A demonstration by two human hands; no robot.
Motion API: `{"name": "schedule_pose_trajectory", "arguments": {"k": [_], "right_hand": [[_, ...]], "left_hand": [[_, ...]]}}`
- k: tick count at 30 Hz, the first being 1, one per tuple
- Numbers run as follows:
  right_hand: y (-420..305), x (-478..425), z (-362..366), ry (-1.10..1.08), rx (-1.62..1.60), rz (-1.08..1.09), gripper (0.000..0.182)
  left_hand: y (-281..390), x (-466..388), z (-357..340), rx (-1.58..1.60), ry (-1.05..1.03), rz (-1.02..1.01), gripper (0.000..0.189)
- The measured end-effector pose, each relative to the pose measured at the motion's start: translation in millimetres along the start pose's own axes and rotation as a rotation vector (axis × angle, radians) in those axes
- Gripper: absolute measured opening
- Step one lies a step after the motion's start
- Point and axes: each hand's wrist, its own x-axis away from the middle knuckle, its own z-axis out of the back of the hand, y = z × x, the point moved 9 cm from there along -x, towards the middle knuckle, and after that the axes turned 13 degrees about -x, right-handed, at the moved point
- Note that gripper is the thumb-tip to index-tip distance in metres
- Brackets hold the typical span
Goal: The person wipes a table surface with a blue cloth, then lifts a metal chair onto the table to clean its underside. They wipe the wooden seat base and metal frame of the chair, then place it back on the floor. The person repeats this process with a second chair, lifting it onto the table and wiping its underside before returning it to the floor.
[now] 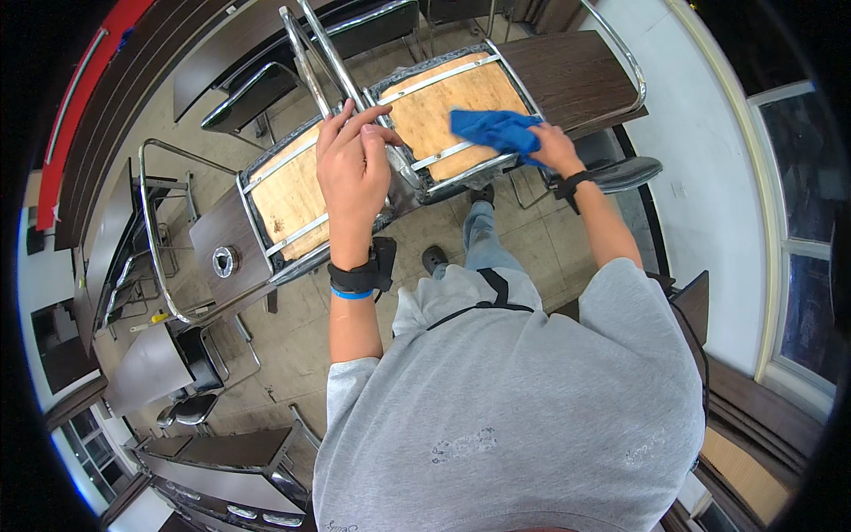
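Note:
Two chrome-framed chairs lie upturned side by side on a dark wood-grain desk [223,223]. Their undersides show a left plywood seat panel [292,196] and a right plywood seat panel [442,86], each crossed by metal strips. My right hand [557,149] grips a bunched blue cloth [495,131], which lies over the right panel near its lower metal strip. My left hand [356,163] is raised over the inner edge of the left chair, its fingers apart and overlapping the chrome tubes [339,56]. Whether those fingers touch the tubes is unclear. Nothing shows in that hand.
On the desk's left end sits a round, shiny ring-shaped object [225,261]. Curved chrome chair legs [147,226] jut out at the left, others [635,66] at the right. A black chair [621,174] stands by the white wall [705,199]. More desks and chairs [249,96] stand beyond.

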Motion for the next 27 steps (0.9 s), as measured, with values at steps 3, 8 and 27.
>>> {"name": "schedule_pose_trajectory", "arguments": {"k": [3,8,27], "right_hand": [[14.2,1.6,8.4,0.044,0.047,-0.041,0.057],[-139.5,18.0,-59.8,-0.230,-0.291,0.267,0.065],[15.7,27.1,32.9,0.154,0.151,-0.006,0.056]], "left_hand": [[-0.9,-0.8,-1.0,0.021,-0.006,-0.001,0.043],[-5.3,0.8,-2.1,-0.008,-0.010,0.023,0.043],[6.0,3.1,-4.5,-0.106,-0.002,-0.061,0.037]]}}
